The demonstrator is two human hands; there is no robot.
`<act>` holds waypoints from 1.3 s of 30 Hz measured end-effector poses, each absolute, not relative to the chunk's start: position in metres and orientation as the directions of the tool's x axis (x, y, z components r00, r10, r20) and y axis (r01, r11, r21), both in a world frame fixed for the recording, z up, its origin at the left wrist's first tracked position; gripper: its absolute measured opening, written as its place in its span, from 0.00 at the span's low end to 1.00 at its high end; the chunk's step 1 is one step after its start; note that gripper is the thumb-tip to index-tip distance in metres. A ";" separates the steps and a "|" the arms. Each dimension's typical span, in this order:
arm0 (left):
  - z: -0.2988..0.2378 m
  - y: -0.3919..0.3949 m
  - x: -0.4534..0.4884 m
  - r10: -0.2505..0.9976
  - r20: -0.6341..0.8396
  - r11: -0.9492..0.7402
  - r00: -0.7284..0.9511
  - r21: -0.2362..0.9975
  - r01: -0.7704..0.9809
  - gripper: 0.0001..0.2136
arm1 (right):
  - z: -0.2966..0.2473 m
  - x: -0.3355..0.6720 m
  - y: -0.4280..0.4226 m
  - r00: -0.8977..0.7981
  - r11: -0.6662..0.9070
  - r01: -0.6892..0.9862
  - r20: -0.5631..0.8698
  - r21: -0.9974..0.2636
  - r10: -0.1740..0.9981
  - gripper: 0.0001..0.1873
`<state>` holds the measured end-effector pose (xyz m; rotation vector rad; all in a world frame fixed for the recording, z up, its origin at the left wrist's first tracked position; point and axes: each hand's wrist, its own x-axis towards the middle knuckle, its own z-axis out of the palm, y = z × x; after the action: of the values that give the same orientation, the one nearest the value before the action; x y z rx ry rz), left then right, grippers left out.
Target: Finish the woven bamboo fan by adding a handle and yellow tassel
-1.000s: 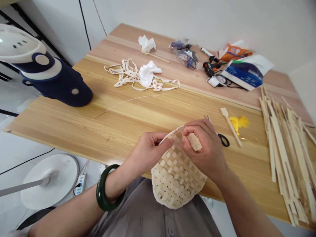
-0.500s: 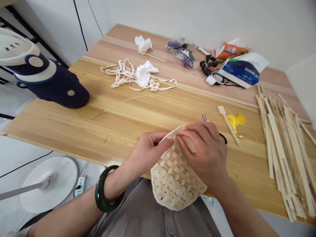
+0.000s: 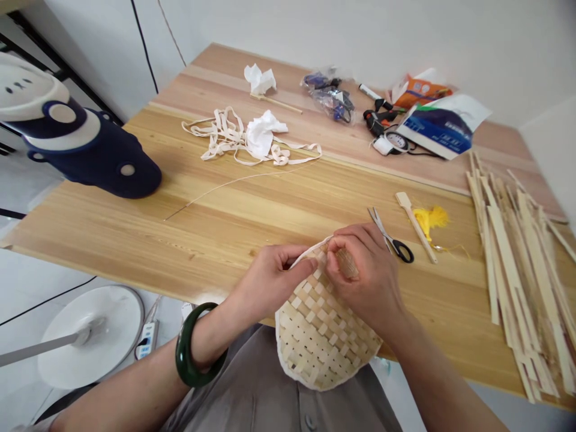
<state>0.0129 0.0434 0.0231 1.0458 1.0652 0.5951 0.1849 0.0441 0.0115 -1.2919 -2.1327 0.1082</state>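
A woven bamboo fan (image 3: 326, 336) with white cloth edging is held up in front of my lap at the table's near edge. My left hand (image 3: 276, 276) is closed on its upper left rim, thumb on the weave and fingers behind. At the top rim, my right hand (image 3: 366, 264) pinches the edging with thumb and fingers; they hide that stretch of the border. Just beyond the right hand lie black-handled scissors (image 3: 390, 237), with their blades slightly apart. A flat wooden stick (image 3: 416, 228) rests beside a yellow tassel (image 3: 431, 221).
Bamboo strips (image 3: 517, 276) are piled on the right. Across the table lie tangled cloth tape (image 3: 225, 132), a thread (image 3: 225, 183), crumpled tissue (image 3: 261, 135), bagged items (image 3: 330, 99), a glue gun (image 3: 378, 120) and a blue packet (image 3: 438, 129). A dark blue figure-shaped object (image 3: 103, 156) stands left.
My right hand has shifted slightly left and curled its fingers tighter at the rim, uncovering more of the scissors. The fan's lower edge has dropped a little.
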 end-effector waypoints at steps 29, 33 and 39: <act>-0.002 0.049 0.006 0.770 -0.512 0.598 0.382 0.787 -0.152 0.14 | -0.024 0.291 0.032 0.015 -0.016 0.997 0.012 0.082 1.000 0.17; 0.001 0.052 0.004 0.784 -0.523 0.580 0.333 0.809 -0.096 0.11 | -0.018 0.304 0.034 -0.058 0.063 0.996 -0.070 0.070 0.996 0.17; 0.003 0.057 0.004 0.799 -0.518 0.558 0.307 0.828 -0.055 0.09 | -0.006 0.305 0.032 -0.016 0.044 0.986 -0.174 0.163 0.985 0.20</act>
<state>0.0038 0.0575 0.0034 0.8073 1.1244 0.6539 0.3047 0.0325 -0.0062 -2.3552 -2.4279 0.0072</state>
